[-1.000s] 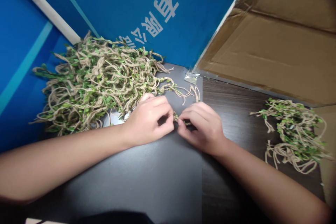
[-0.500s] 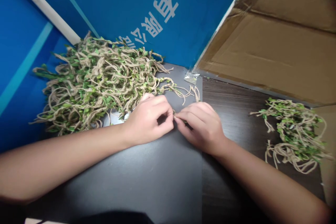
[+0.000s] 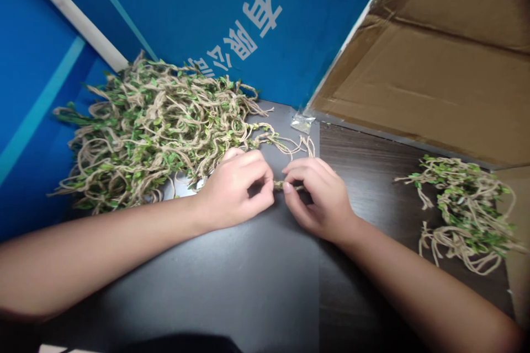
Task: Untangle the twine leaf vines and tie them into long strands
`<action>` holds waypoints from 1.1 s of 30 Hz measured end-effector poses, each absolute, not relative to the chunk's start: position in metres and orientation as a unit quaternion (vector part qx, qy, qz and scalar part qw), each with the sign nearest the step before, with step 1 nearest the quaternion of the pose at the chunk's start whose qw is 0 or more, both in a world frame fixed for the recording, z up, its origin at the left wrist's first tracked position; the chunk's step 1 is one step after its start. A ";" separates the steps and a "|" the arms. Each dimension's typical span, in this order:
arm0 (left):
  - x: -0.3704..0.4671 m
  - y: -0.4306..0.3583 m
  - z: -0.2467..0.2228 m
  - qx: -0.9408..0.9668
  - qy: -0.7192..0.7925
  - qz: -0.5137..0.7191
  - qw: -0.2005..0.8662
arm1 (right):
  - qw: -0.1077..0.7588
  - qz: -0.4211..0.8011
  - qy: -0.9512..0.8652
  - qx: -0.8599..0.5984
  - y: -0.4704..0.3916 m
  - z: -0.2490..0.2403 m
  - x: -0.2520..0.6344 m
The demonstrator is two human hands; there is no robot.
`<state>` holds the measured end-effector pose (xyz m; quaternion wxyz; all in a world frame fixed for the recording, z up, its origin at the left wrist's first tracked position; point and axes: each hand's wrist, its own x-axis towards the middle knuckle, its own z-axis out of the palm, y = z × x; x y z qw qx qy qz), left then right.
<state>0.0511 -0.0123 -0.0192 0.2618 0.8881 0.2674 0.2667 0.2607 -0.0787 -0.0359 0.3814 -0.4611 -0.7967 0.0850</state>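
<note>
A short stretch of leafy twine garland (image 3: pixel 279 185) runs between my two hands over the dark grey board. My left hand (image 3: pixel 244 185) is closed, thumb and forefinger pinched on the garland's left part. My right hand (image 3: pixel 321 193) is curled around its right part, with the thumb tip against the twine and the forefinger arched above. The palms hide most of the piece. Loose twine ends (image 3: pixel 307 145) show just beyond my right hand. Close behind my left hand lies a big tangled pile of leafy twine garlands (image 3: pixel 165 121).
A smaller heap of garlands (image 3: pixel 472 204) lies on the dark wood surface (image 3: pixel 364 160) at the right. A small clear plastic packet (image 3: pixel 302 122) sits near the board's (image 3: pixel 232 281) far corner. Behind stand a blue printed panel (image 3: pixel 174 5) and a cardboard sheet (image 3: pixel 439 77).
My right hand's fingertips have moved slightly right, away from my left hand, and its forefinger has lifted. More twine now shows between the hands. My left hand has stayed put.
</note>
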 end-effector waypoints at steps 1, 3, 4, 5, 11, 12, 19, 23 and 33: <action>0.051 -0.012 -0.019 0.888 0.267 0.267 0.263 | 0.380 0.081 -0.799 -0.460 -0.078 -0.036 0.261; 0.051 -0.012 -0.019 0.888 0.263 0.268 0.264 | 0.373 0.071 -0.806 -0.453 -0.078 -0.037 0.261; 0.051 -0.012 -0.019 0.889 0.260 0.270 0.264 | 0.368 0.066 -0.811 -0.449 -0.078 -0.038 0.261; 0.052 -0.012 -0.020 0.889 0.257 0.272 0.264 | 0.364 0.060 -0.816 -0.446 -0.078 -0.039 0.261; 0.052 -0.011 -0.021 0.889 0.253 0.274 0.266 | 0.369 0.042 -0.814 -0.445 -0.078 -0.041 0.262; 0.052 -0.011 -0.021 0.889 0.252 0.275 0.266 | 0.371 0.047 -0.815 -0.444 -0.078 -0.041 0.262; 0.051 -0.011 -0.021 0.883 0.248 0.282 0.281 | 0.420 0.109 -0.780 -0.450 -0.076 -0.034 0.261; 0.052 -0.011 -0.021 0.874 0.248 0.290 0.300 | 0.435 0.139 -0.765 -0.455 -0.074 -0.034 0.261; 0.052 -0.010 -0.022 0.862 0.248 0.283 0.339 | 0.415 0.148 -0.770 -0.461 -0.075 -0.038 0.262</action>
